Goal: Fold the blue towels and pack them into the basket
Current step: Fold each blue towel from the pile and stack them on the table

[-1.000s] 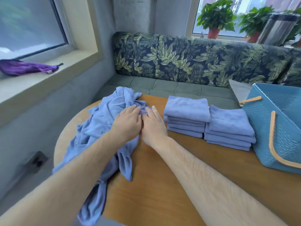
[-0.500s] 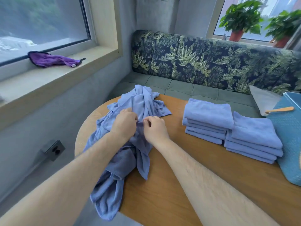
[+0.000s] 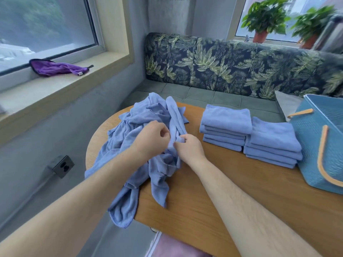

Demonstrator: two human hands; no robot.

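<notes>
Blue towels [image 3: 133, 130] lie heaped at the left edge of the table [image 3: 222, 191]. My left hand [image 3: 151, 140] and right hand [image 3: 190, 150] each pinch one twisted towel [image 3: 175, 119] in curled fingers [image 3: 181, 140], probably to tease it free. Folded stacks [image 3: 227, 119] sit beside the basket [image 3: 311, 145], ready for packing.

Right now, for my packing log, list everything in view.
unfolded towel pile: one, blue, table's left side, draping over its edge
folded towel stacks: two, blue, side by side right of pile
basket: one, blue, tan handles, table's right end
table: one, wooden
cloth: one, purple, left windowsill
potted plants: two, green, far windowsill
bench: one, leaf-print back, behind table
wall socket: one, grey, low left wall
left hand: one, pinches a towel atop the pile
right hand: one, grips towel fabric beside it
</notes>
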